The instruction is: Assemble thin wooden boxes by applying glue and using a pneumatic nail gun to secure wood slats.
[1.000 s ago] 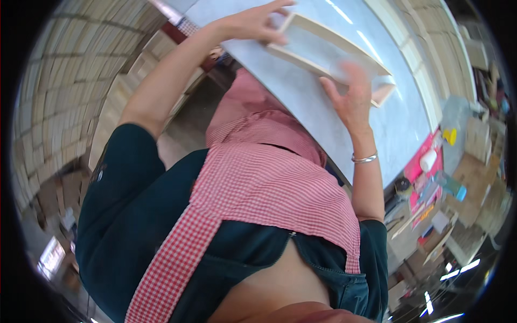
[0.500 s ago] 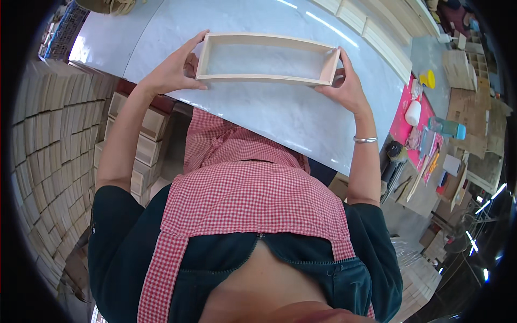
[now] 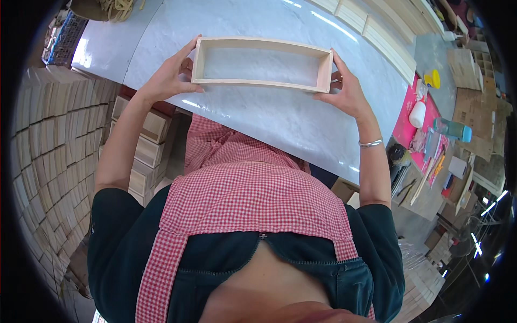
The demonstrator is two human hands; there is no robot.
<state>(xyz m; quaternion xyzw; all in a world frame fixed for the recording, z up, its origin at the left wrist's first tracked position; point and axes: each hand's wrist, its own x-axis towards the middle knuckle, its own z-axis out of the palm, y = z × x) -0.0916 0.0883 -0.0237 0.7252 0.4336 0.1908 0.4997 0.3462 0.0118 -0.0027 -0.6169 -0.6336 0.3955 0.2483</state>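
Observation:
A long rectangular frame (image 3: 264, 84) of pale wood, with the table surface showing through its middle, is held level between my two hands. My left hand (image 3: 172, 75) grips its left end, thumb at the near corner and fingers at the far one. At the right end, my right hand (image 3: 344, 86) holds the short side the same way, its thumb under the near corner. A silver bangle (image 3: 370, 144) circles my right wrist. Beneath the frame lies the grey-white marbled tabletop (image 3: 258, 116).
Stacked wooden pieces (image 3: 56, 124) rise at the left, with open wooden boxes (image 3: 148, 151) beside them. More pale wooden frames (image 3: 377, 40) lie at the far right. A white bottle (image 3: 417, 114), a teal bottle (image 3: 452, 130) and a yellow object (image 3: 432, 79) stand on the right. A basket (image 3: 102, 8) sits far left.
The frame has shifted slightly left and toward me within the picture, both hands keeping hold of its ends. The view itself has moved a little too.

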